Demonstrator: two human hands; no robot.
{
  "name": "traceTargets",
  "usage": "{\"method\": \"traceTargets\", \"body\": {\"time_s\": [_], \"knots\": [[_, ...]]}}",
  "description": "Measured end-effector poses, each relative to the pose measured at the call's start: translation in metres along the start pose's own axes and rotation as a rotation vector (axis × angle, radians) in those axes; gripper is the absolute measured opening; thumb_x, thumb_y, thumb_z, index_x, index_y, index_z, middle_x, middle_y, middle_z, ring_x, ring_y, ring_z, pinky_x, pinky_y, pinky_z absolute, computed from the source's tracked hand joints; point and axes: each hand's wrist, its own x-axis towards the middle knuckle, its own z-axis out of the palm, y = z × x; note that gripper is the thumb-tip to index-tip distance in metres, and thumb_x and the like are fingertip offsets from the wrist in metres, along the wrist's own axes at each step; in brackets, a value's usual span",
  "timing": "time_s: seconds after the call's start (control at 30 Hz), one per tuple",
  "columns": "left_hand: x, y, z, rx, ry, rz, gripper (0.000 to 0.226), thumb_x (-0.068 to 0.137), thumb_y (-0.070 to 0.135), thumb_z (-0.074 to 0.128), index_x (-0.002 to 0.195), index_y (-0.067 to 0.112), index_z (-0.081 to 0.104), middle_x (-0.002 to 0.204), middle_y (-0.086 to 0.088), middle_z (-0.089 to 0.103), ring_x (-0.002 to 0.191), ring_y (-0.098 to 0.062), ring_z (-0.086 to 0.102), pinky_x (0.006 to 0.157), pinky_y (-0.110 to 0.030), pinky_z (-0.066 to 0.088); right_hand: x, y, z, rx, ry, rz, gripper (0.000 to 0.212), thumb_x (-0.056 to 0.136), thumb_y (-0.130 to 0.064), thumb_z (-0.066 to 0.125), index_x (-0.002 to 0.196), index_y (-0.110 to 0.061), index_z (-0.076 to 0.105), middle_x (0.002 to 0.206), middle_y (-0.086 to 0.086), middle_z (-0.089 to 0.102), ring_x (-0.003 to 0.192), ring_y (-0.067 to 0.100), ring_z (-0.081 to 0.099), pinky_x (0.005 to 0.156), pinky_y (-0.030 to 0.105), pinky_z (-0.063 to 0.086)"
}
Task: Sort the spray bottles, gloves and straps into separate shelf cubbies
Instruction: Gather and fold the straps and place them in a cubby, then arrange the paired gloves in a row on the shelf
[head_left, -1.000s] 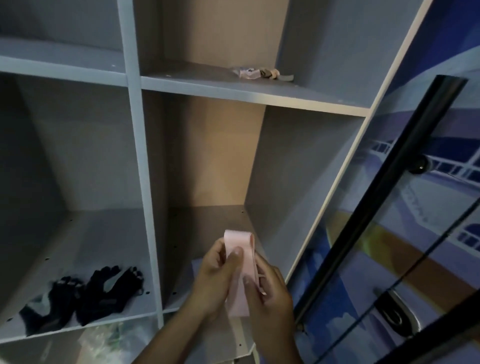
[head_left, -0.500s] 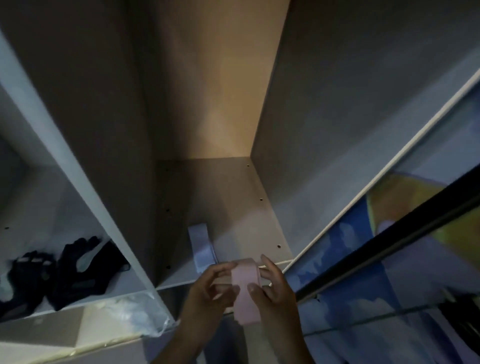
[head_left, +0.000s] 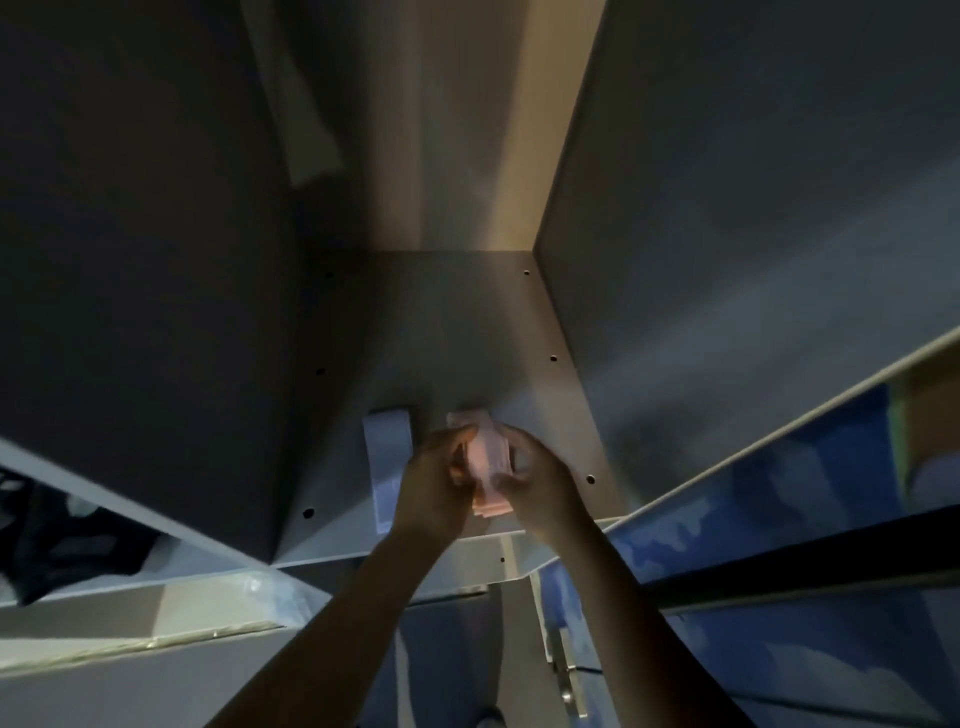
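Both my hands are inside the middle shelf cubby (head_left: 467, 332), low over its floor near the front edge. My left hand (head_left: 434, 480) and right hand (head_left: 540, 478) hold a folded pink strap (head_left: 485, 460) between them, fingers (head_left: 457, 434) curled onto it from each side, thumbs on top. Can't tell if the strap's underside touches the cubby floor. Just left of it a pale blue-white strap (head_left: 387, 452) lies flat on the same floor, running front to back, partly hidden by my left hand. In the cubby to the left, across the divider, black gloves (head_left: 57, 540) sit at the frame edge, dim and blurry. Some crinkled clear plastic (head_left: 270, 587) shows below the shelf edge
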Motion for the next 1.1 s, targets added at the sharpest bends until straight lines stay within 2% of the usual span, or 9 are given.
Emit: {"method": "traceTargets", "body": {"time_s": [0.13, 0.23, 0.3, 0.4, 0.47, 0.57, 0.67, 0.9, 1.1], "knots": [[-0.006, -0.008, 0.016, 0.147, 0.013, -0.04, 0.042, 0.094, 0.007, 0.056, 0.132, 0.024, 0.058, 0.115, 0.0, 0.068, 0.094, -0.011, 0.066, 0.083, -0.02, 0.051, 0.002, 0.016, 0.01, -0.186, 0.041, -0.04, 0.052, 0.091, -0.013, 0.069, 0.138, -0.028, 0.053, 0.136, -0.007, 0.058, 0.124, 0.012, 0.055, 0.103, 0.026, 0.046], [-0.012, -0.002, 0.016, 0.205, -0.029, 0.017, 0.034, 0.094, 0.013, 0.057, 0.126, 0.025, 0.058, 0.113, 0.001, 0.065, 0.096, -0.012, 0.065, 0.082, -0.019, 0.051, 0.004, 0.021, 0.013, -0.277, 0.065, -0.085, 0.05, 0.09, -0.018, 0.07, 0.136, -0.031, 0.056, 0.126, -0.004, 0.054, 0.109, 0.008, 0.053, 0.086, 0.011, 0.043], [-0.015, 0.011, 0.012, 0.287, -0.069, 0.032, 0.039, 0.093, 0.016, 0.06, 0.13, 0.026, 0.053, 0.128, -0.001, 0.057, 0.114, -0.019, 0.06, 0.089, -0.025, 0.051, 0.003, 0.021, 0.012, -0.307, 0.034, -0.077, 0.05, 0.093, -0.024, 0.066, 0.14, -0.033, 0.051, 0.119, -0.004, 0.049, 0.101, 0.005, 0.047, 0.071, 0.004, 0.035], [-0.025, 0.03, -0.004, 0.362, -0.03, 0.02, 0.057, 0.091, 0.012, 0.059, 0.145, 0.025, 0.044, 0.154, -0.003, 0.038, 0.137, -0.023, 0.044, 0.107, -0.031, 0.041, -0.008, 0.013, 0.005, -0.307, 0.047, -0.119, 0.049, 0.093, -0.033, 0.065, 0.14, -0.035, 0.051, 0.101, -0.008, 0.044, 0.091, 0.008, 0.051, 0.068, 0.011, 0.033], [-0.047, 0.037, -0.026, 0.255, 0.042, 0.106, 0.055, 0.085, 0.012, 0.061, 0.138, 0.023, 0.052, 0.145, -0.002, 0.049, 0.13, -0.021, 0.051, 0.108, -0.029, 0.042, -0.023, 0.0, 0.004, -0.212, 0.145, -0.126, 0.048, 0.091, -0.025, 0.07, 0.136, -0.023, 0.055, 0.102, -0.003, 0.052, 0.094, 0.014, 0.055, 0.073, 0.018, 0.036], [-0.104, 0.038, -0.071, 0.041, 0.148, 0.141, 0.04, 0.081, 0.012, 0.063, 0.119, 0.027, 0.065, 0.117, 0.009, 0.064, 0.103, -0.008, 0.064, 0.085, -0.02, 0.053, -0.06, -0.032, 0.018, 0.033, 0.243, -0.191, 0.049, 0.087, -0.02, 0.074, 0.133, -0.023, 0.059, 0.115, 0.007, 0.061, 0.087, 0.004, 0.054, 0.072, 0.01, 0.04], [-0.165, 0.024, -0.119, -0.094, 0.314, 0.042, 0.035, 0.084, 0.013, 0.069, 0.113, 0.033, 0.067, 0.105, 0.015, 0.068, 0.087, -0.003, 0.068, 0.072, -0.021, 0.056, -0.102, -0.072, 0.052, 0.289, 0.08, -0.307, 0.045, 0.079, -0.038, 0.072, 0.123, -0.04, 0.063, 0.109, -0.003, 0.068, 0.081, 0.011, 0.064, 0.066, 0.012, 0.049], [-0.255, -0.037, -0.231, -0.129, 0.685, -0.141, 0.042, 0.083, 0.011, 0.077, 0.115, 0.035, 0.066, 0.116, 0.011, 0.068, 0.101, -0.011, 0.069, 0.077, -0.042, 0.06, -0.165, -0.164, 0.118, 0.445, -0.314, -0.445, 0.052, 0.072, -0.042, 0.075, 0.122, -0.051, 0.063, 0.115, -0.008, 0.066, 0.086, 0.02, 0.065, 0.071, 0.038, 0.057], [-0.245, -0.095, -0.292, -0.186, 0.713, -0.157, 0.037, 0.08, 0.033, 0.074, 0.114, 0.042, 0.065, 0.109, 0.02, 0.068, 0.101, -0.002, 0.066, 0.077, -0.032, 0.059, -0.148, -0.221, 0.179, 0.374, -0.369, -0.382, 0.055, 0.075, -0.051, 0.075, 0.126, -0.058, 0.056, 0.12, -0.02, 0.063, 0.096, 0.011, 0.065, 0.075, 0.028, 0.058]]}}
